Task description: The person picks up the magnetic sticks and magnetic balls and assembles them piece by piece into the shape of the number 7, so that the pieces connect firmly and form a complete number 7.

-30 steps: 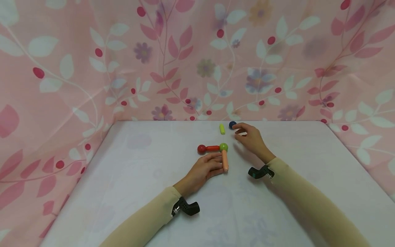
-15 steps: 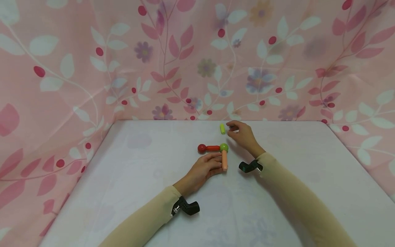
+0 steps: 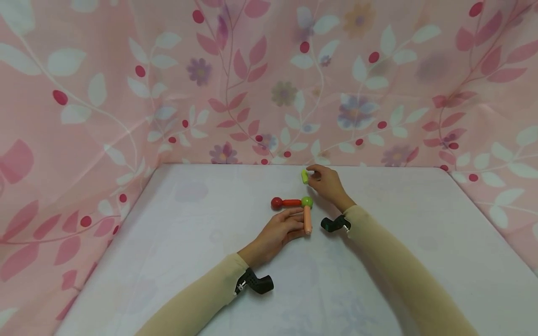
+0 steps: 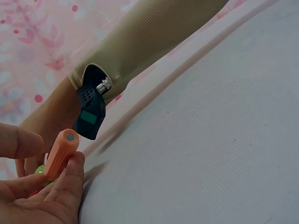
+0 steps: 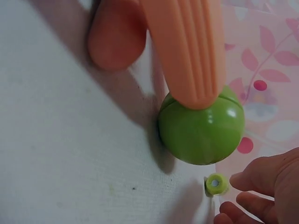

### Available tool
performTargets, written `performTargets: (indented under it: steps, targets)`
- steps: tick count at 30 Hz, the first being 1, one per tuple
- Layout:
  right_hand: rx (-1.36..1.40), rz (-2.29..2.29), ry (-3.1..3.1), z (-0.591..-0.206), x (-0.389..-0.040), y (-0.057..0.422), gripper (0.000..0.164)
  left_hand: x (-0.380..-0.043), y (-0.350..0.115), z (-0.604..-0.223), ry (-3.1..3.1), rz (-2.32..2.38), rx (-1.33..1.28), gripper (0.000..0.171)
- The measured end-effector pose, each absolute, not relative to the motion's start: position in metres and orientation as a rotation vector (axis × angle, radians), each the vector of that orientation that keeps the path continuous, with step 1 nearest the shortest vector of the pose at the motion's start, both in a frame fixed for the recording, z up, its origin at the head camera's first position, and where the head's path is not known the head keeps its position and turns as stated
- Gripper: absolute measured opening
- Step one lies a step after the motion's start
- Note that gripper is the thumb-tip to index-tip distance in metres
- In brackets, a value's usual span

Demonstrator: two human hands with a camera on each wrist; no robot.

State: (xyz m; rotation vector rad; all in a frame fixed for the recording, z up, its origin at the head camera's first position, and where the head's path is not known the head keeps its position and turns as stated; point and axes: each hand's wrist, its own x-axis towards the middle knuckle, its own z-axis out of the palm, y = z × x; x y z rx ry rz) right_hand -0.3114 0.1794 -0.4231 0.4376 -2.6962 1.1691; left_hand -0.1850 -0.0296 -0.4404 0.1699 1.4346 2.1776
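Observation:
My left hand (image 3: 275,233) holds an orange grooved stick (image 3: 307,220) at its near part, thumb and fingers about it. The stick's far end meets a green ball (image 3: 307,201), joined by a red stick (image 3: 292,203) to a red ball (image 3: 276,203). In the left wrist view a small metal disc shows on the orange stick's (image 4: 62,151) near end. My right hand (image 3: 327,182) reaches beside a short yellow-green stick (image 3: 304,176); thumb and fingers are spread around it. In the right wrist view the thumb looks just apart from that stick (image 5: 216,184).
The white-clothed table (image 3: 201,280) ends at a pink floral curtain (image 3: 252,84) close behind the yellow-green stick. Each wrist carries a black camera, such as the right one (image 3: 335,224). The dark blue ball seen earlier is out of sight.
My right hand has moved left from the dark blue ball to the yellow-green stick, and the ball has gone from sight. The left hand and its joined pieces have stayed in place.

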Motion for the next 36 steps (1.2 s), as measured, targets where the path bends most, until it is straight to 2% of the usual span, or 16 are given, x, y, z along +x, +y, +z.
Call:
performTargets:
  steps: [13, 22, 36]
  targets:
    - [0.453, 1.093, -2.859, -0.421, -0.320, 0.175, 0.052, -0.184, -0.029, -0.437, 1.434, 2.146, 0.202, 0.053]
    - [0.438, 1.067, -2.888, -0.422, -0.324, 0.173, 0.045, -0.186, -0.028, -0.438, 1.434, 2.125, 0.185, 0.051]
    - [0.438, 1.144, -2.831, -0.426, -0.320, 0.173, 0.044, -0.186, -0.030, -0.438, 1.433, 2.133, 0.188, 0.052]
